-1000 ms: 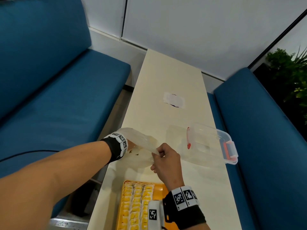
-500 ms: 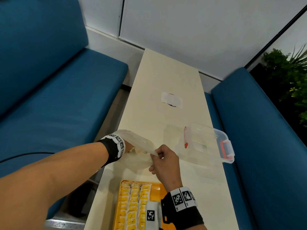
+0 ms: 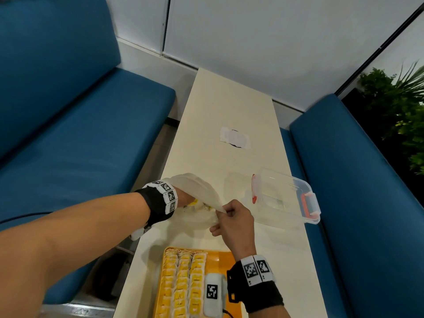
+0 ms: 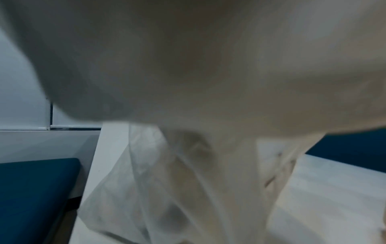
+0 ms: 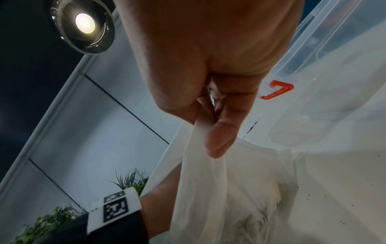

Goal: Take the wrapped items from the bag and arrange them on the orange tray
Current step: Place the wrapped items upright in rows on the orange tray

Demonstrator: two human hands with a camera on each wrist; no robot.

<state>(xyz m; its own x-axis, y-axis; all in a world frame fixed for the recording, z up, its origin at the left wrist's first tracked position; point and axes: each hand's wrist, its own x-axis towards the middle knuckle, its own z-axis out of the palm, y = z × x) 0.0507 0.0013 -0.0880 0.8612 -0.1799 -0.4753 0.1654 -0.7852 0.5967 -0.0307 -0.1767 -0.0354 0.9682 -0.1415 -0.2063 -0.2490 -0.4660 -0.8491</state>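
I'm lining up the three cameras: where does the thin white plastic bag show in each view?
Head: plastic bag at centre, draped over the left hand, its edge pinched by the right hand.
Left wrist: it fills the lower middle, blurred.
Right wrist: it hangs from the pinching fingers toward bottom centre.
Shared landmark: the cream table.

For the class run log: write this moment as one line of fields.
step: unpack bag | right hand: pinches bag edge | left hand: inside bag, hidden | orange tray: three rows laid
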